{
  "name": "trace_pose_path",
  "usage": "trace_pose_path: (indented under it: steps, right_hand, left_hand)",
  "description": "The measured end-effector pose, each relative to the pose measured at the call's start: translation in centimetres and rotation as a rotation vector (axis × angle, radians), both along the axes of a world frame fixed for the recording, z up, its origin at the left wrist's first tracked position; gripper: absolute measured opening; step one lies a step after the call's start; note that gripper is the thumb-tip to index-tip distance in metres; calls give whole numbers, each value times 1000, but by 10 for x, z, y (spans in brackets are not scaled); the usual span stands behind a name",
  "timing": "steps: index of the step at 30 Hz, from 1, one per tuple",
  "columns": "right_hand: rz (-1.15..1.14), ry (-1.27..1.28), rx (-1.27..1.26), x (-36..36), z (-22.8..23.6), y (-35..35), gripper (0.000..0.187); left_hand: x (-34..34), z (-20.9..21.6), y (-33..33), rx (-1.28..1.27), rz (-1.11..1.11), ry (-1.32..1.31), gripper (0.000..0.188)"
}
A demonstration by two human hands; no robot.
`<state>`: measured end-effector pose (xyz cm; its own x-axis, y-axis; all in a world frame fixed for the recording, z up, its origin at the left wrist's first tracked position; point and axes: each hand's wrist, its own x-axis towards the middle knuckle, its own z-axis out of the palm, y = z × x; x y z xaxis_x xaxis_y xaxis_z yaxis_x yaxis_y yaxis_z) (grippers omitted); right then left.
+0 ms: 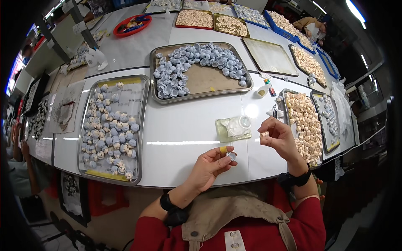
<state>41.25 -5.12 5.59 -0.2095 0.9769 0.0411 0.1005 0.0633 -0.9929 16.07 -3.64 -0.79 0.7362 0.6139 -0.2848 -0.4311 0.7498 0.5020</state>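
My left hand (211, 167), with yellow tape round one finger, is closed on a small pale blue cup-shaped piece (230, 156), its hollow side facing up. To its right and a little higher, my right hand (279, 138) pinches a small peach-coloured piece (264, 134) between thumb and fingertips. The two pieces are apart. Just beyond my hands lies a greenish pad (223, 134) with a round clear dish (244, 121) and a crumpled white sheet on it. A metal tray (201, 92) farther off holds many loose blue cups.
At the left a metal tray (143, 125) carries blue-and-cream pieces. Close by my right hand stands a tray of peach pieces (302, 125). A small jar (261, 92) and a small red bottle (272, 91) stand behind. Farther back are a red basin (118, 31) and more trays.
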Motion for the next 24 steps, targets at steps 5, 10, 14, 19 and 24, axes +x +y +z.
trace_pose_path:
  steps: [5, 10, 14, 19, 24]
  right_hand:
    - [-112, -90, -93, -4, 9, 3, 28]
    - [-192, -478, -13, -8, 16, 8, 22]
    - [-258, -570, 81, -10, 11, 19, 19]
    - [-219, -763, 327, -23, 23, 29, 19]
    - [-216, -817, 344, -20, 15, 38, 19]
  left_hand:
    - [8, -2, 0, -67, 86, -133, 33]
    - [6, -4, -1, -38, 91, -86, 33]
    - [7, -4, -3, 66, 145, -5, 32]
    - [2, -3, 0, 29, 134, 3, 31]
    - [1, -7, 0, 10, 120, -12, 30]
